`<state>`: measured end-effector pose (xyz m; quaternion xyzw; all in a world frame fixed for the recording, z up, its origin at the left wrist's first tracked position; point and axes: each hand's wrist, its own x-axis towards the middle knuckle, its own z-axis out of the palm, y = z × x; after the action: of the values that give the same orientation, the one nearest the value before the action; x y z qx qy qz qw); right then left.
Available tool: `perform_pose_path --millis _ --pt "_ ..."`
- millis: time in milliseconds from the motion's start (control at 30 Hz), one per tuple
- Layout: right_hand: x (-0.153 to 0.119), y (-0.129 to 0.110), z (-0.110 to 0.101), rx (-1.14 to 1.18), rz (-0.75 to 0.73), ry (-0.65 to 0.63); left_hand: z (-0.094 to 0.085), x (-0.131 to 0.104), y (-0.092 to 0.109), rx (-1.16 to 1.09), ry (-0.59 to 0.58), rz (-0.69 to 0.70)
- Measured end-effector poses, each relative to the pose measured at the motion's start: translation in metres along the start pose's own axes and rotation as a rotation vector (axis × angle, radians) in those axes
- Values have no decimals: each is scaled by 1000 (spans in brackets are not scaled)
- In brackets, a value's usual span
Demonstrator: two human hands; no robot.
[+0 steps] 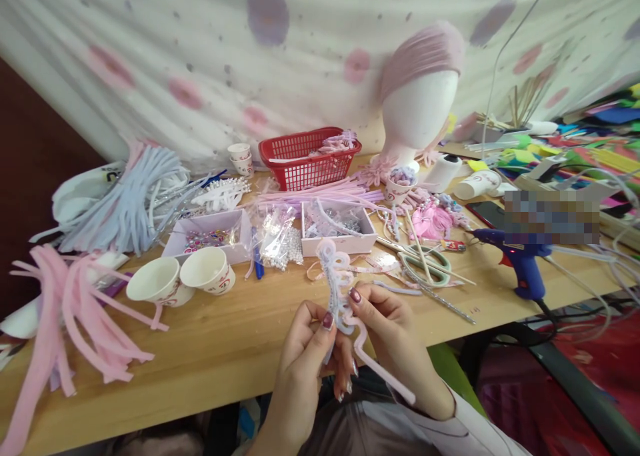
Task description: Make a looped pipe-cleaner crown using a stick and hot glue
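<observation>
Between my two hands, over the table's front edge, is a looped pipe-cleaner piece in pale pink and lilac, standing roughly upright. My left hand pinches its lower stem between thumb and fingers. My right hand has thumb and forefinger closed on the loops at its right side. A loose pink end bends down to the right, across my right palm. Behind the piece lie a pale box of small silvery parts and a curled measuring tape.
Two paper cups and pink strips lie left. Scissors and a blue glue gun with a cable are right. Behind stand a red basket and a white foam head. A chair armrest is at lower right.
</observation>
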<state>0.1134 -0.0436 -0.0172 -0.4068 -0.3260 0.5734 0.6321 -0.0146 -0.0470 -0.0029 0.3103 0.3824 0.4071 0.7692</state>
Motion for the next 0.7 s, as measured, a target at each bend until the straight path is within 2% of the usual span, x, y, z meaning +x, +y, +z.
perform_pose_path --millis 100,200,400,600,700 --pt "2 5 -2 39 41 -34 -2 3 -5 -20 -26 -25" --pt "5 3 -1 -18 15 1 -3 5 -8 -17 -27 -36" --pt "9 -7 -3 -135 -88 27 -4 7 -1 152 23 141" --pt "4 -2 -8 -369 -299 76 -5 7 -1 314 -4 189" --pt "4 2 -8 -406 -302 65 -4 6 -5 330 5 212"
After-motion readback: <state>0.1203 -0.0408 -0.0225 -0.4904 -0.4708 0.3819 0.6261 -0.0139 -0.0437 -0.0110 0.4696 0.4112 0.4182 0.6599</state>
